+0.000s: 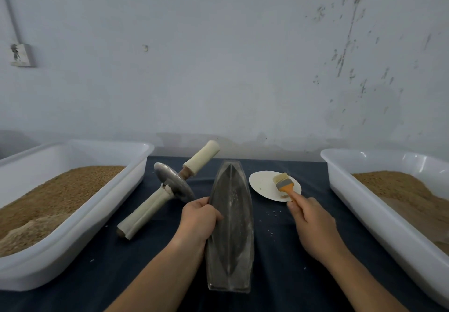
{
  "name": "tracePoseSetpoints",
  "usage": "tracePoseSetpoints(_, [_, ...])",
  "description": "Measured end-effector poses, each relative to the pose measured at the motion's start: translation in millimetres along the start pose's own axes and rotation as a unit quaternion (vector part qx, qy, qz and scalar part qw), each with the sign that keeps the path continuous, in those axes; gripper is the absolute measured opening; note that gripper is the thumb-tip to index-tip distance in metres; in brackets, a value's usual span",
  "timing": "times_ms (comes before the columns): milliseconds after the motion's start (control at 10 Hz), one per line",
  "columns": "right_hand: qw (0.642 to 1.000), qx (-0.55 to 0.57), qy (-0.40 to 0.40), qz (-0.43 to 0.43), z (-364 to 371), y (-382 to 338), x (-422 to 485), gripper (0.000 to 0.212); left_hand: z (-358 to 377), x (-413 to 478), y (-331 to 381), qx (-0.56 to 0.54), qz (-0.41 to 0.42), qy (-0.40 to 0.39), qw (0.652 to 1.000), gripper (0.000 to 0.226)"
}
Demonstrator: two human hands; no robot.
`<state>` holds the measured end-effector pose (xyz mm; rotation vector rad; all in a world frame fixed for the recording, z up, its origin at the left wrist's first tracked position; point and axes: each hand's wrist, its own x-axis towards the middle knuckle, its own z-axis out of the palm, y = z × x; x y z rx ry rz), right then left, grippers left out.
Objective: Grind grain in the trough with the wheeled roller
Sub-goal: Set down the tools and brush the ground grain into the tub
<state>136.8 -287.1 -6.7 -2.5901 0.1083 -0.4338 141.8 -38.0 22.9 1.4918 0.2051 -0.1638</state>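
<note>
At far left I see a white tub (102,217) heaped with brown grain (48,197), set on a dark blue cloth (279,251) against a stained pale wall (218,56). Next to it the wheeled roller (173,181) lies slanted on the cloth between tub and trough, its grey metal disc standing on edge. Its two cream-wrapped handles point one towards me and one towards the wall, and neither hand holds it. My view of the left arm has it reaching forward from the lower edge, wrist straight. The left hand (199,219) grips the left rim of the trough (230,226), fingers and thumb curled over the edge, just beside the roller's disc. The trough, a long boat-shaped metal vessel, lies lengthwise at the middle of the cloth, pointed end away from me, with a thin dusting of pale powder inside. To its right sits a round paper plate (262,185) carrying a few crumbs. The right arm angles in from the lower right, and the right hand (311,224) pinches the orange handle of a small brush (284,184), whose pale bristles sit over the plate. At far right a second white tub (374,212) holds more brown grain (393,190).
</note>
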Motion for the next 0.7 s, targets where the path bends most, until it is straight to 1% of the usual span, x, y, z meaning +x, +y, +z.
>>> tracePoseSetpoints(200, [0.999,-0.006,-0.030,-0.014,7,-5,-1,0.042,1,-4,0,0.005,0.012,0.002,1.000,0.038])
tracePoseSetpoints(300, [0.997,-0.058,-0.044,-0.006,8,-6,-2,0.044,0,-7,-1,0.005,0.014,-0.012,1.000,0.039])
tracePoseSetpoints(400, [0.994,-0.099,-0.035,0.006,6,-6,-5,0.048,-3,-14,-1,0.003,0.021,-0.018,1.000,0.032])
tracePoseSetpoints(500, [0.995,-0.103,-0.002,0.016,-7,-4,-15,0.052,2,-11,8,0.003,0.015,-0.029,0.999,0.023])
tracePoseSetpoints(600, [0.999,-0.020,0.034,0.008,-20,-9,-26,0.044,6,-11,18,0.069,0.017,0.017,0.997,0.034])
tracePoseSetpoints(700, [0.991,0.101,0.078,-0.039,-64,-11,-57,0.029,-46,-39,-41,0.063,0.069,-0.020,0.995,0.055])
